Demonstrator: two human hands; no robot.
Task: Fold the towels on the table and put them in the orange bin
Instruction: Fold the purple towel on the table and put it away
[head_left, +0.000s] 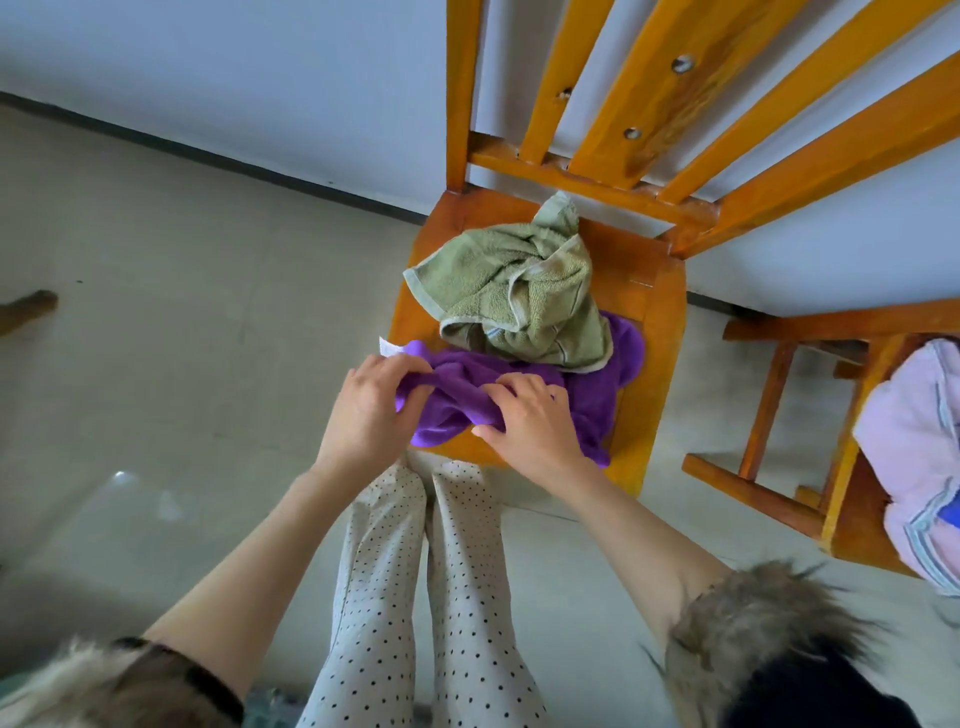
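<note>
Both hands (447, 410) pinch plush purple towel (597, 400).

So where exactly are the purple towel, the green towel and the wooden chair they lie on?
purple towel (597, 405): head view, on its bare cloth right of the hands.
green towel (498, 291): head view, on the middle of its crumpled heap.
wooden chair (660, 322): head view, on the bare right edge of its seat.

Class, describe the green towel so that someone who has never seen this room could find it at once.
Find the orange wooden chair against the pale wall. On its seat lies the green towel, crumpled in a heap, partly on top of the purple towel. It alone is olive green, and neither hand touches it.
</note>
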